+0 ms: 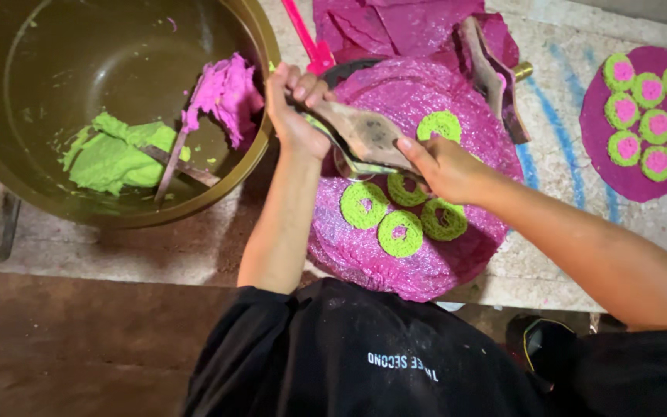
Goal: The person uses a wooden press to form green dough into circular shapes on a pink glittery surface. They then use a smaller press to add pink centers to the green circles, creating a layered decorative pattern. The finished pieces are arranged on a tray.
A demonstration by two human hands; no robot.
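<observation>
My left hand (293,108) and my right hand (443,166) together grip a worn wooden press tool (366,135), the left at its upper end and the right at its lower end. I hold the tool just above a round magenta mat (418,270). On the mat lie several green noodle-like rings (400,233), some with pink centres; one ring (439,125) sits apart near the top.
A big brass bowl (9,185) at the left holds green dough (113,158), pink dough (229,93) and wooden sticks (171,162). A second press tool (496,77) lies on magenta sheets (395,23). At the right a round magenta tray (604,154) carries several green-and-pink rosettes.
</observation>
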